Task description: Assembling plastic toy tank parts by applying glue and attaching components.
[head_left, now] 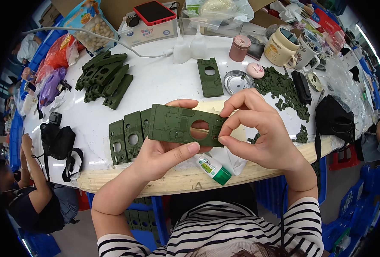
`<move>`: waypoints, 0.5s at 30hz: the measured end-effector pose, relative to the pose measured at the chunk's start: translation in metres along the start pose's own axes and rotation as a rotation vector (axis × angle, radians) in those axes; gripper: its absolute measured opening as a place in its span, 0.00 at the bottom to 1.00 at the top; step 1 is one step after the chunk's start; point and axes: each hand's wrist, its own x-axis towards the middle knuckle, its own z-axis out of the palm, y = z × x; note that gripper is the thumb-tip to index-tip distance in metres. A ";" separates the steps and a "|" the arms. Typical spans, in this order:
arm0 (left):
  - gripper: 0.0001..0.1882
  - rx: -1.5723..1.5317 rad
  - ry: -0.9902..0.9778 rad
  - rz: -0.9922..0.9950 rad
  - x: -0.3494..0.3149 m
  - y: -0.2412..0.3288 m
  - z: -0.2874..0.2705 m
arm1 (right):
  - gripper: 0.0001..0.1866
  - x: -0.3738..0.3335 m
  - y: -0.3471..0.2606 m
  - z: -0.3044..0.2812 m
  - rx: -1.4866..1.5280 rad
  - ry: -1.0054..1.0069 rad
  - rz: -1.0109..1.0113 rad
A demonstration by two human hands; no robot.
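White tabletop (168, 81) with a pale wooden edge (183, 185) spreads before you. You hold the panel (170, 122) beyond the green-capped bottle (214, 169), its long axis running left to right, the right end dipping slightly. It is dark green and finely embossed, with a round hole toward that right end. Your left hand (158, 156) grips it, thumb along the near edge; your right hand (260, 132) pinches its right end. Similar pieces (133, 124) lie left of the bottle.
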 end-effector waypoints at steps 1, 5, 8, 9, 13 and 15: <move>0.33 0.000 0.001 0.000 0.000 0.000 0.000 | 0.05 0.000 0.000 0.000 -0.004 -0.001 0.000; 0.33 0.000 0.000 -0.001 0.001 -0.001 -0.001 | 0.05 0.000 0.001 0.000 -0.025 0.000 -0.002; 0.33 0.001 0.008 -0.004 -0.001 -0.002 -0.001 | 0.05 0.001 0.000 0.000 -0.027 -0.004 0.000; 0.35 0.019 0.013 -0.020 0.000 -0.002 -0.001 | 0.05 0.000 0.000 0.000 -0.028 -0.003 0.003; 0.35 0.021 0.014 -0.023 0.000 -0.002 0.000 | 0.05 0.000 -0.001 0.000 -0.028 -0.014 0.023; 0.33 0.004 0.010 -0.012 0.000 -0.002 0.000 | 0.06 0.000 -0.001 0.000 -0.031 -0.015 0.018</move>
